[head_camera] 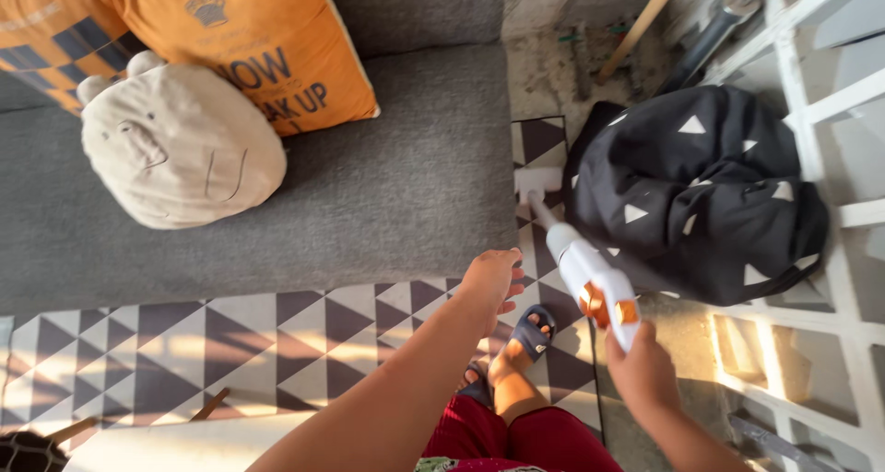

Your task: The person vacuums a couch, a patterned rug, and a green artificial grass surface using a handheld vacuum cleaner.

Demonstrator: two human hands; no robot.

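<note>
- Far left: a cream animal-shaped cushion lies on the grey sofa, overlapping an orange printed pillow behind it.
- Lower left: a rug with grey and white triangles covers the floor in front of the sofa; part of it is in bright sunlight.
- Centre: the left hand reaches forward with fingers loosely curled and nothing in them, close to the sofa's front corner; whether it touches the sofa cannot be told.
- Below centre: a foot in a dark blue sandal stands on the rug near its right edge.
- Right of centre: a white stick vacuum with orange trim slants down from the right hand, which is closed around its handle. Its nozzle head rests on the floor in the narrow gap between the sofa's end and a black bag with white triangles.
- Technique, as a judgement: in so tight a gap the head works best kept flat on the floor and drawn in slow, straight strokes along the sofa's side, with the wrist steady so the tube does not snag the bag's fabric.
- Far right: a white lattice frame stands behind and beside the bag.
</note>
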